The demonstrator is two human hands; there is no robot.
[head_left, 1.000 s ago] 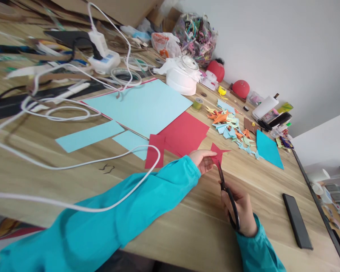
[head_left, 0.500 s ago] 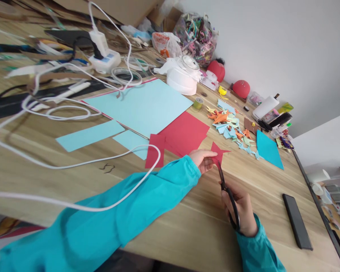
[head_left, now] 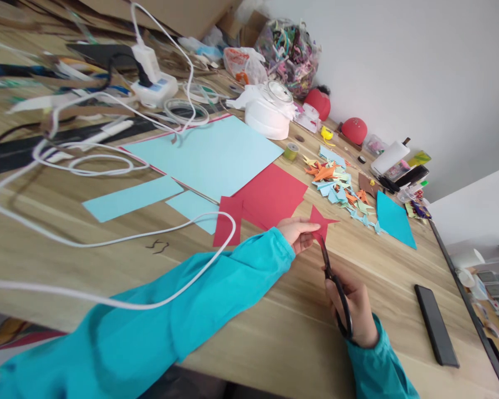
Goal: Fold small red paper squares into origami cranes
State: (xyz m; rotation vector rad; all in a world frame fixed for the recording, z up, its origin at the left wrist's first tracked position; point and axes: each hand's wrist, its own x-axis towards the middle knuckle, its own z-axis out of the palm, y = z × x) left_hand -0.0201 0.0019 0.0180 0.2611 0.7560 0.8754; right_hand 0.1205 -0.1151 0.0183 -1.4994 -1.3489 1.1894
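Note:
My left hand [head_left: 300,234] pinches a small red piece of paper [head_left: 322,223] with pointed corners, held above the table. Around the handles of a pair of dark scissors [head_left: 340,302] my right hand [head_left: 355,307] is closed. The blades point up and away, their tips touching the lower edge of the red piece. Just beyond my left hand lie red paper sheets [head_left: 270,194] and a narrow red strip [head_left: 228,221]. Large light blue sheets [head_left: 208,158] are further left, with smaller light blue strips [head_left: 133,198] nearer me.
A white cable [head_left: 166,306] loops over my left sleeve. Folded paper pieces [head_left: 336,183] lie in a heap beyond my hands, with a bright blue sheet [head_left: 395,219] beside them. A black phone [head_left: 436,324] rests at right. A white power adapter [head_left: 153,88] stands back left.
The red piece has tilted very slightly at the scissor tips. Both hands stay in almost the same place.

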